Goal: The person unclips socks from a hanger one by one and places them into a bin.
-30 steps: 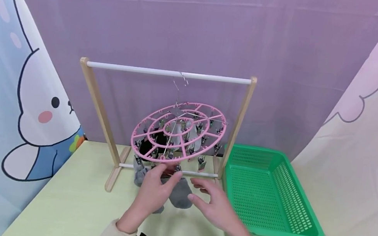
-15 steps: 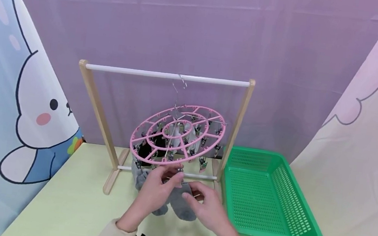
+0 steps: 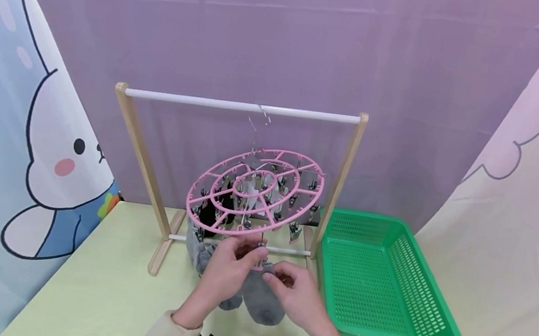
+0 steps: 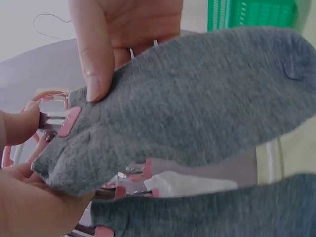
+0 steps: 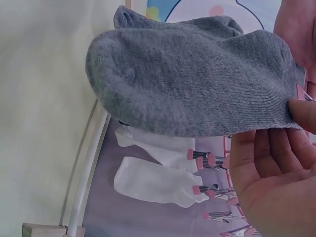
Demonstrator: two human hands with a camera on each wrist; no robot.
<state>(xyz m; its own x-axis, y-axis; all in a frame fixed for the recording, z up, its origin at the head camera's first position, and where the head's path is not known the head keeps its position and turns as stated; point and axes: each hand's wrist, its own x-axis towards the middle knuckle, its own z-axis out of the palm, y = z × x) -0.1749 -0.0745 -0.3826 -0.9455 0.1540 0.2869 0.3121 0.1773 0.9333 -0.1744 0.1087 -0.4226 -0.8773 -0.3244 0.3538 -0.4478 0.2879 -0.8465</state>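
A grey sock (image 3: 262, 294) hangs in front of the pink round clip hanger (image 3: 255, 188), below its near rim. My left hand (image 3: 233, 264) pinches a metal clip with pink tips (image 4: 69, 121), which sits on the sock's cuff. Beside it my right hand (image 3: 297, 287) pinches the cuff edge between thumb and fingers, the thumb (image 4: 94, 74) lying on the fabric. Another grey sock (image 4: 212, 212) hangs from a clip close by. White socks (image 5: 158, 182) and a black item (image 3: 217, 206) hang further back on the hanger.
The hanger hooks over the white bar (image 3: 197, 101) of a wooden-legged rack (image 3: 142, 162). A green plastic basket (image 3: 434, 297) stands to the right on the pale table (image 3: 100, 293). A purple curtain (image 3: 265, 34) hangs behind.
My right hand has come in from beside the sock and now pinches its cuff. The left hand has shifted slightly right with the clip, and the sock has swung right and lower.
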